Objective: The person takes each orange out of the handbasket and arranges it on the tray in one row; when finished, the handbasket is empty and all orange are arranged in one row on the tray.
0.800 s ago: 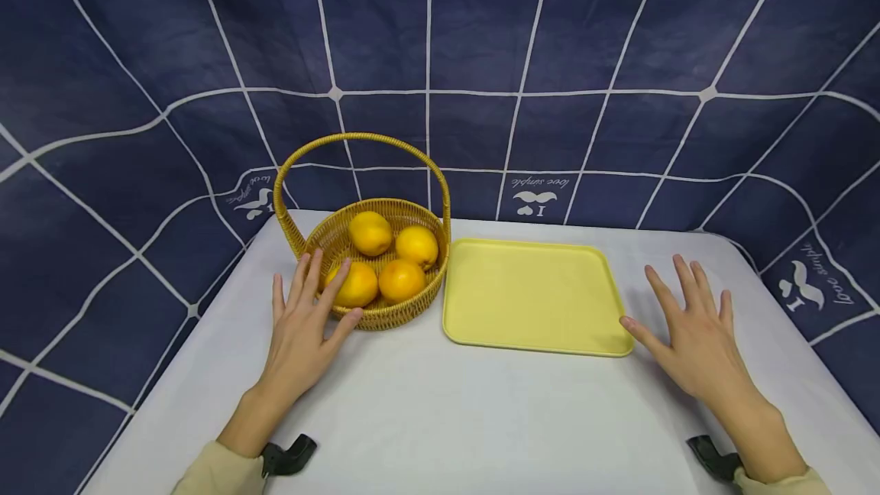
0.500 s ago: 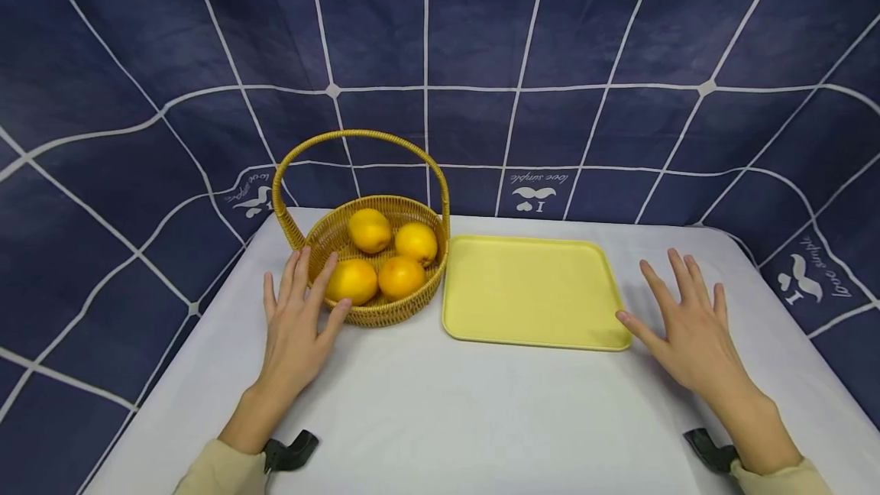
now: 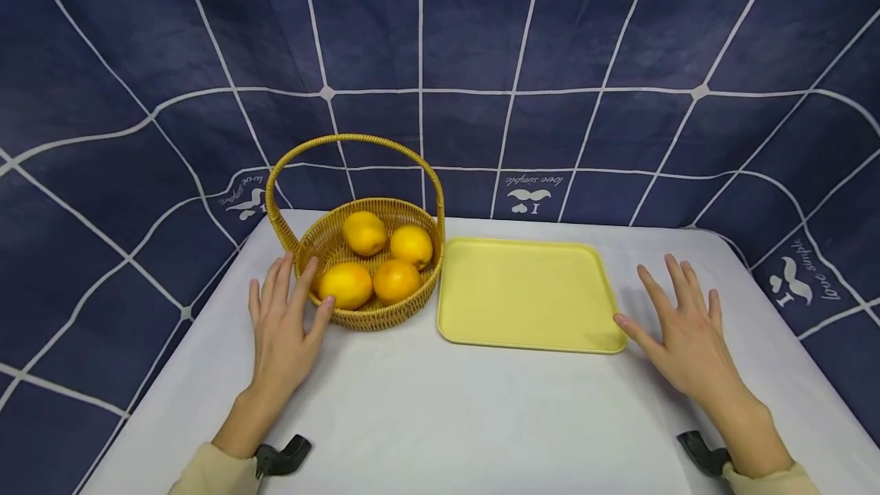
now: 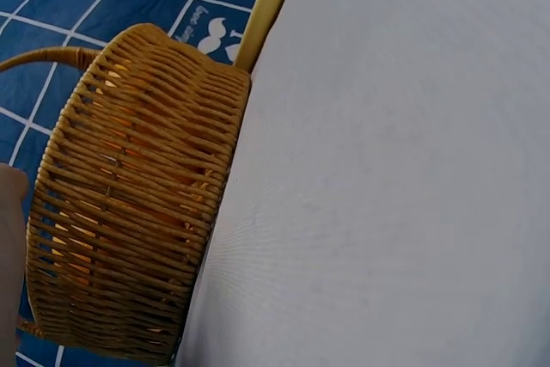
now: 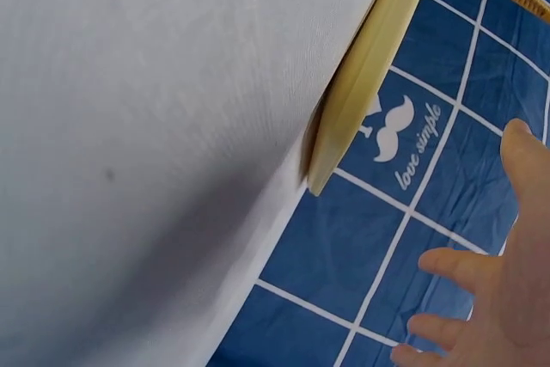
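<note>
A wicker basket (image 3: 378,318) with a tall arched handle stands at the back left of the table, and several orange-yellow fruits, such as the orange (image 3: 396,281), lie in it. My left hand (image 3: 280,334) hovers at the basket's front left rim with fingers spread, holding nothing; whether it touches the rim I cannot tell. Right of the basket lies a flat yellow tray (image 3: 525,296). Beyond the tray's right end, my right hand (image 3: 690,342) is held with fingers spread and nothing in it. The right wrist view shows this hand (image 5: 507,290) above the table near the tray's edge.
A white cloth covers the table (image 3: 467,418). Dark blue checked fabric (image 3: 467,37) hangs behind it and at both sides. Black wrist mounts (image 3: 283,455) sit under both forearms.
My left hand has drawn slightly left, away from over the basket, uncovering more of the nearest fruit. The right hand has barely moved; the whole view has shifted a little.
</note>
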### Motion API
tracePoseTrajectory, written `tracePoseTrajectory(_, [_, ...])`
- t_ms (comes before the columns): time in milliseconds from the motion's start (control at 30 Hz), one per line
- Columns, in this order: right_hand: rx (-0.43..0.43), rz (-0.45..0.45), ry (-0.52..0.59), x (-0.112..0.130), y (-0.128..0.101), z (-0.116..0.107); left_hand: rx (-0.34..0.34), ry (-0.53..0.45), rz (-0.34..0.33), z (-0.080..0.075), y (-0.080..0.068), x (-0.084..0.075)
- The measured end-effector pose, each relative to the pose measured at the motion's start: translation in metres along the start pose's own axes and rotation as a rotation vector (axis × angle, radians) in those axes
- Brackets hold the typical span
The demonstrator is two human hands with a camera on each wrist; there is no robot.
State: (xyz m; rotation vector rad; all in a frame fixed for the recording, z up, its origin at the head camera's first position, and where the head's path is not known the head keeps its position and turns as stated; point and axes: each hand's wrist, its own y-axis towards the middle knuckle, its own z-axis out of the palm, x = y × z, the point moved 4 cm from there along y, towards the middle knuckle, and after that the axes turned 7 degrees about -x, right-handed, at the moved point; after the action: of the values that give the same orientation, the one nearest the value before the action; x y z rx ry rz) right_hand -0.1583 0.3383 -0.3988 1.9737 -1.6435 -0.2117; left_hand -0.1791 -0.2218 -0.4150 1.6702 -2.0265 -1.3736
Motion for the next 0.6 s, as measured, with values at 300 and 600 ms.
tracePoseTrajectory(300, [0.041, -0.013, 0.053, 0.02, 0.011, 0.003, -0.06, -0.047, -0.043, 0.0, 0.001, 0.002])
tracePoseTrajectory(600, [0.132, -0.086, 0.18, 0.073, 0.022, 0.025, 0.12, -0.186, -0.28, 0.012, -0.01, 0.022])
